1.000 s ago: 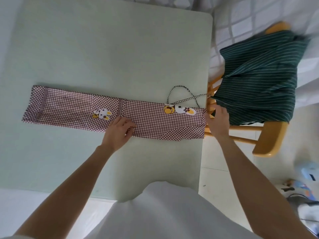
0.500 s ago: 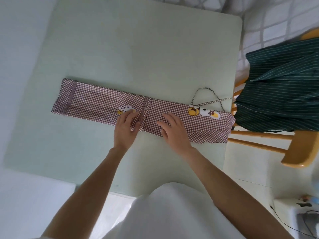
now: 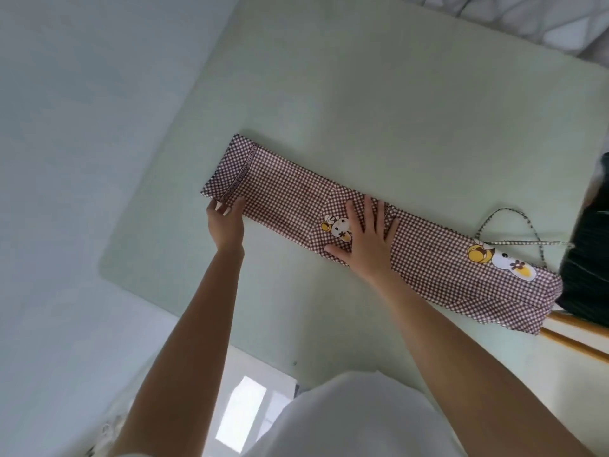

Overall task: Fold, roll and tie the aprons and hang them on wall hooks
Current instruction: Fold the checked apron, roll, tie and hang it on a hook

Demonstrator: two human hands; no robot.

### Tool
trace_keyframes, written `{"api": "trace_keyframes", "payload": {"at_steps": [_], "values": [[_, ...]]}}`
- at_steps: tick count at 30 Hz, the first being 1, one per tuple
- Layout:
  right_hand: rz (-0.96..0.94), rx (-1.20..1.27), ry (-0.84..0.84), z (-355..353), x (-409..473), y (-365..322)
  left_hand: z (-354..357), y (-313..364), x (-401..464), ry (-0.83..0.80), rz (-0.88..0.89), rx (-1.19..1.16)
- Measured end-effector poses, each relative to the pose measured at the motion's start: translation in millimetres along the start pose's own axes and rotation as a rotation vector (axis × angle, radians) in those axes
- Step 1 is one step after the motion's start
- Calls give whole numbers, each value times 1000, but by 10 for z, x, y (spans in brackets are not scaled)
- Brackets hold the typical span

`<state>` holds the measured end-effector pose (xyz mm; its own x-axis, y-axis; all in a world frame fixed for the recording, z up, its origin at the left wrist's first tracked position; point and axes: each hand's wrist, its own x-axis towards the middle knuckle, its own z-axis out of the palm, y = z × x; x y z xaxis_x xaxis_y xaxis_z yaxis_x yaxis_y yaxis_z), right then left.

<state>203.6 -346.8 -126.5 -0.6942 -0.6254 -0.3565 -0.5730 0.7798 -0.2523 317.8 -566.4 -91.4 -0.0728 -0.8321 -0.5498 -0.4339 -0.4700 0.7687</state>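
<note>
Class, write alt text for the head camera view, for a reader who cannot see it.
A checked apron, folded into a long strip, lies on a pale green table. The left hand grips its near left corner; the right hand presses flat on its middle. Its thin strap loops at the right end.

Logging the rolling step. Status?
Left hand pinches hem end of checked apron. Right hand flat mid-strip. Apron folded long on table, unrolled. Nothing blocking.
</note>
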Motion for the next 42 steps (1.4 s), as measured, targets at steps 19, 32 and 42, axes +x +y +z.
{"api": "trace_keyframes", "payload": {"at_steps": [19,32,42], "values": [[88,586,419,-511,-407,448,836,367,-1370,-483,832,174],[763,1012,241,-574,-1272,1396,1545,-936,-2083,-945,1212,930],[727,725,212,-518,-1051,1430,619,-893,-1622,-176,489,638]]}}
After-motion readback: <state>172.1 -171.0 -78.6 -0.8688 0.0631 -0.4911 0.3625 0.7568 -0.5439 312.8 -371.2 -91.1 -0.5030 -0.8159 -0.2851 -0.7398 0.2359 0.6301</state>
